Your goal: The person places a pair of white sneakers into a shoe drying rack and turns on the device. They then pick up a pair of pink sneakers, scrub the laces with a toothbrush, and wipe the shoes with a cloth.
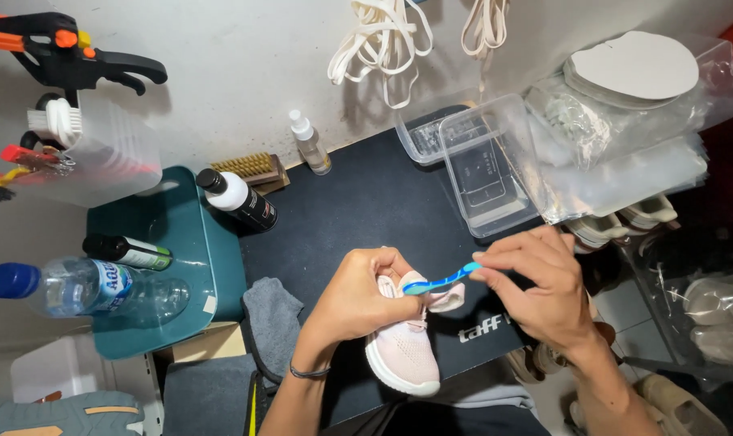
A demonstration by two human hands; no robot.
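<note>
A small pink shoe (404,347) with a white sole sits nearest, over a black mat (358,202). The left hand (358,299) is closed around the shoe's opening. The right hand (544,287), just right of the shoe, pinches a blue toothbrush (441,281) whose head rests at the shoe's collar. A grey cloth (271,323) lies left of the shoe. Farther left stands a teal tray (221,266) holding a water bottle (84,287). Beyond the shoe sit clear plastic tubs (483,165) and a small spray bottle (310,144).

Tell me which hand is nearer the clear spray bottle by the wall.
Left. The left hand grips the pink shoe below the spray bottle; the right hand, pinching the blue toothbrush, sits farther off to the right.
</note>
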